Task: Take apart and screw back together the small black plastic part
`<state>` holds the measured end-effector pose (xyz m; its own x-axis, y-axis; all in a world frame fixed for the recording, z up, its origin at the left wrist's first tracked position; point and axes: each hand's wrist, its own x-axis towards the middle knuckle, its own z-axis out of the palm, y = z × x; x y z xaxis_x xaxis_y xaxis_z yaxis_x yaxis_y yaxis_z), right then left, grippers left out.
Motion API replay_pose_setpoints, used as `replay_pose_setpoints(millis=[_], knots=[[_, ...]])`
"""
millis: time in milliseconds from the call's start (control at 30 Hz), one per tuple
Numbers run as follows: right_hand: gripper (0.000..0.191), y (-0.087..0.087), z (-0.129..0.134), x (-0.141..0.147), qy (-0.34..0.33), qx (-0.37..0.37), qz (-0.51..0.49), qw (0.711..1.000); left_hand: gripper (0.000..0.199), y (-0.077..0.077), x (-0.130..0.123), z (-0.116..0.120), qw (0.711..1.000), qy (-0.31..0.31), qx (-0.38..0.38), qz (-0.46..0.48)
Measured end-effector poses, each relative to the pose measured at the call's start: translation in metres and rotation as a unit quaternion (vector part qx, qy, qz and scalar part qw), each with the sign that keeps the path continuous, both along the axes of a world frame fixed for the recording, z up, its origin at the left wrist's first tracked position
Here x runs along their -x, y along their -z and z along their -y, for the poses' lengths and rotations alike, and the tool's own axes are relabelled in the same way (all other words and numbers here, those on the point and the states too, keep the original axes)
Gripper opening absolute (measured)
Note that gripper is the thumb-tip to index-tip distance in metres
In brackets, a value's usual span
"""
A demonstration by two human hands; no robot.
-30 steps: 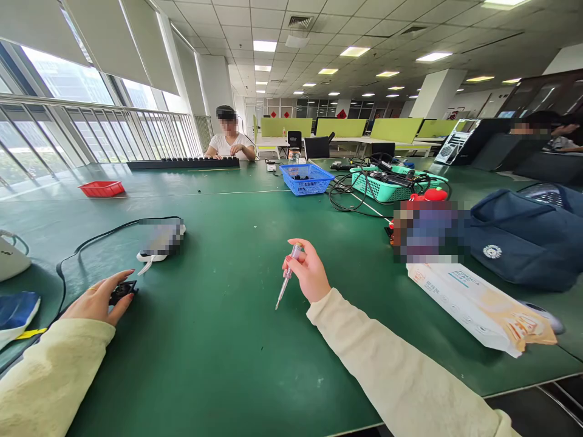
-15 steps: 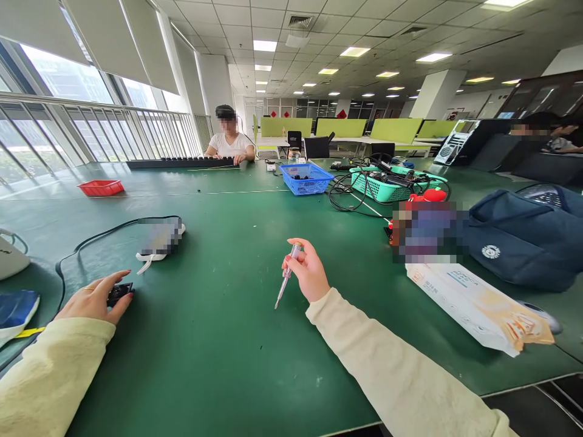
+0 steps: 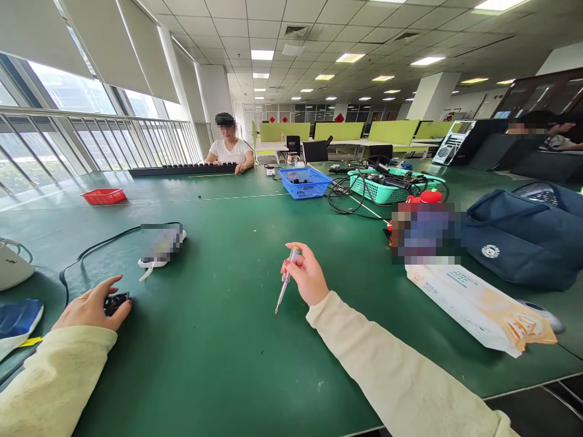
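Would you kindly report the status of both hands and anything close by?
Right hand: holding clear-handled screwdriver, tip angled down.
Left hand: holding small black part.
Possibly in the way: black cord, running close by left hand.

Left hand [image 3: 88,309] curved, right hand [image 3: 306,274] pinched

The left forearm [image 3: 57,382] slants in from the lower left corner, back of the hand up, thumb and forefinger curved towards each other with space between. The right forearm [image 3: 396,364] stretches in from the lower right, thumb and fingers drawn together in a grip, forefinger above the thumb
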<state>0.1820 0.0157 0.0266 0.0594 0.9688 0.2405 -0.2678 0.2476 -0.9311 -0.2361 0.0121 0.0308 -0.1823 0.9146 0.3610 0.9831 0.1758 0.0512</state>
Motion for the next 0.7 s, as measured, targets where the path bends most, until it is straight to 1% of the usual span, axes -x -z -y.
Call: replay_pose_setpoints(millis=[167, 367, 433, 500, 600, 700], knots=[[0.041, -0.001, 0.001, 0.0, 0.002, 0.003, -0.002, 1.0, 0.061, -0.004, -0.002, 0.002, 1.0, -0.014, -0.004, 0.013], [0.04, 0.0, 0.0, 0.0, 0.003, 0.001, -0.001, 1.0, 0.059, -0.002, -0.005, 0.004, 1.0, 0.0, 0.025, 0.003], [0.04, 0.0, 0.0, 0.0, 0.002, 0.002, 0.0, 1.0, 0.059, -0.001, -0.005, 0.004, 1.0, -0.01, 0.025, 0.005], [0.041, 0.0, 0.0, 0.0, 0.002, 0.004, 0.0, 1.0, 0.061, 0.0, -0.004, 0.002, 0.999, -0.033, 0.02, 0.016], [0.041, 0.0, 0.0, 0.0, 0.004, 0.006, -0.001, 1.0, 0.065, 0.003, 0.003, -0.002, 0.998, -0.049, 0.023, 0.029], [0.042, 0.0, 0.0, 0.001, 0.005, 0.005, 0.0, 1.0, 0.06, 0.004, 0.009, -0.002, 0.998, -0.051, 0.041, 0.013]])
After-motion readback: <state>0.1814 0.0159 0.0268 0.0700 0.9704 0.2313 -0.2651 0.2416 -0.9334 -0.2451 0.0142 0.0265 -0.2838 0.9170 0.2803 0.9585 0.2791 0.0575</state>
